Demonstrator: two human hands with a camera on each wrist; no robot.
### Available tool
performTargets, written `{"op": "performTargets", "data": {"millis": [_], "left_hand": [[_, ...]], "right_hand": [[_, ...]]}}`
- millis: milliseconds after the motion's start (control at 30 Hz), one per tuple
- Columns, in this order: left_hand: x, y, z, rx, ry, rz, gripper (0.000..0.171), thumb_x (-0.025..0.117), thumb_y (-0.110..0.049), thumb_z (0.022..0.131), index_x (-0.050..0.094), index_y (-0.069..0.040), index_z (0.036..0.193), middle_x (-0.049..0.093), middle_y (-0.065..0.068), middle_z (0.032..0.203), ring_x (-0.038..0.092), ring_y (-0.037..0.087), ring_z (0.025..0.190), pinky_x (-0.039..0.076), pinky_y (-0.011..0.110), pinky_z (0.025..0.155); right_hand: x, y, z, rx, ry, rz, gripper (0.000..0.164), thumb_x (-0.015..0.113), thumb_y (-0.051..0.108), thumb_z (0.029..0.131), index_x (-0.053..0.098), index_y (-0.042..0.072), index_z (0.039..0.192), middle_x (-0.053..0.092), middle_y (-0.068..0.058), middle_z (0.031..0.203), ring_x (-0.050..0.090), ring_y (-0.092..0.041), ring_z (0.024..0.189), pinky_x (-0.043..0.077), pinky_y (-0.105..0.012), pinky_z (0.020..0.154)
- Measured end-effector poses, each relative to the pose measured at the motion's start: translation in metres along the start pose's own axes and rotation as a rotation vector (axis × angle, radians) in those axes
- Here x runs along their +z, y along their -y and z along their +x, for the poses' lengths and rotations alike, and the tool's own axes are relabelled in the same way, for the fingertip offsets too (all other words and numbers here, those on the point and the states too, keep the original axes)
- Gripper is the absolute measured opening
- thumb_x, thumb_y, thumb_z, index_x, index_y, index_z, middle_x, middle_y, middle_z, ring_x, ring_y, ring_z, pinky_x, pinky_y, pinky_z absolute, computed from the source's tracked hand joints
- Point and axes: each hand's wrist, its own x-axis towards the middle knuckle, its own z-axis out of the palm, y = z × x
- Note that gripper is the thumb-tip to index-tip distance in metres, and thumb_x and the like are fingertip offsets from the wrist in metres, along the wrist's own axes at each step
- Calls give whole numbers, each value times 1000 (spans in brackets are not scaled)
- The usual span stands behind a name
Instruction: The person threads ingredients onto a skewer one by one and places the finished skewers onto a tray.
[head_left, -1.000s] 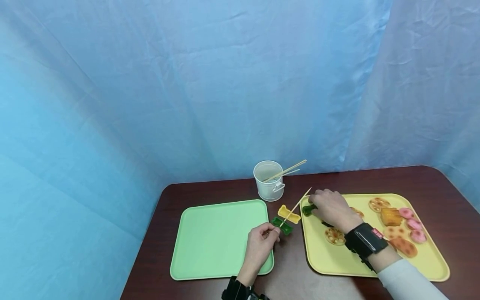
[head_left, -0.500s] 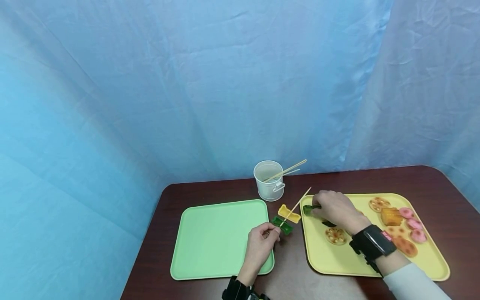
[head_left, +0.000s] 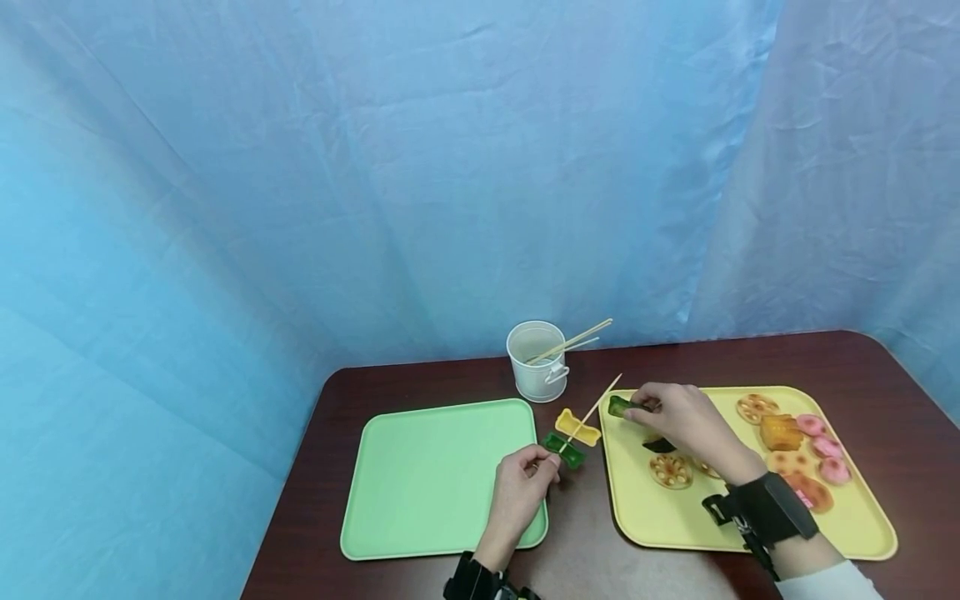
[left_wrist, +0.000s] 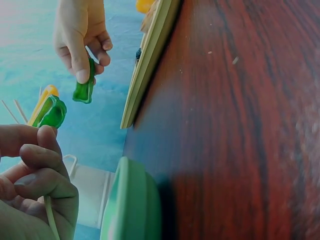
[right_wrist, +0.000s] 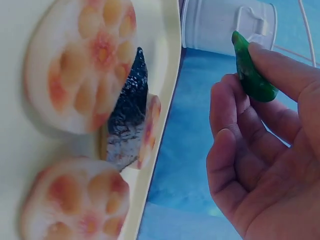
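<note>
My left hand (head_left: pixel 521 487) pinches a thin wooden skewer (head_left: pixel 609 390) near its lower end, beside the green tray's right edge. Threaded on it are a yellow pepper piece (head_left: pixel 567 422) and, nearer the fingers, a green pepper piece (head_left: pixel 573 456). Over the yellow tray's upper left part, my right hand (head_left: pixel 690 425) holds another green pepper piece (right_wrist: pixel 252 75) between thumb and fingers. This loose piece hangs apart from the skewer, as the left wrist view shows. Below the right hand lie lotus root slices (head_left: pixel 671 472) and a dark, shiny piece (right_wrist: pixel 131 100).
A yellow tray (head_left: pixel 637 529) on the right bears several food pieces, among them pink ones (head_left: pixel 834 472) and a golden-brown chunk (head_left: pixel 781 434). To the left lies a green tray (head_left: pixel 442 483). Behind stands a small white bucket (head_left: pixel 538 382) with skewers (head_left: pixel 581 338) leaning in it.
My right hand has lifted the green pepper piece slightly off the yellow tray, and its wrist has turned and shifted right. The left hand and skewer stay put.
</note>
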Motion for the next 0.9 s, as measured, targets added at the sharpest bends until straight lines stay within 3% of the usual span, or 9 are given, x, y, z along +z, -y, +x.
{"op": "performTargets", "data": {"millis": [267, 533, 667, 900], "left_hand": [[1, -3, -1, -30, -18, 1, 16, 69, -11, 94, 73, 2, 86, 69, 11, 70, 45, 3, 48, 32, 18, 47], [2, 1, 1, -42, -9, 4, 16, 67, -9, 97, 74, 2, 88, 70, 16, 73, 46, 4, 48, 35, 18, 47], [2, 0, 0, -30, 5, 0, 16, 68, -10, 96, 73, 2, 87, 69, 13, 72, 47, 4, 49, 36, 18, 48], [1, -1, 0, -18, 27, -9, 19, 68, -14, 96, 74, 1, 87, 67, 3, 69, 50, 6, 50, 40, 19, 48]], "right_hand": [[-1, -4, -7, 125, 0, 275, 42, 69, 46, 98, 73, 9, 118, 73, -7, 101, 68, -22, 89, 55, -39, 73], [-12, -5, -6, 252, 5, 539, 59, 62, 56, 99, 68, 5, 127, 70, -22, 108, 65, -39, 100, 56, -45, 79], [-16, -4, -3, 280, 15, 608, 63, 61, 58, 99, 66, 4, 130, 69, -23, 108, 63, -40, 102, 53, -46, 83], [-19, 0, 1, 277, -16, 664, 60, 61, 53, 101, 64, 1, 132, 71, -8, 109, 68, -27, 103, 56, -42, 90]]}}
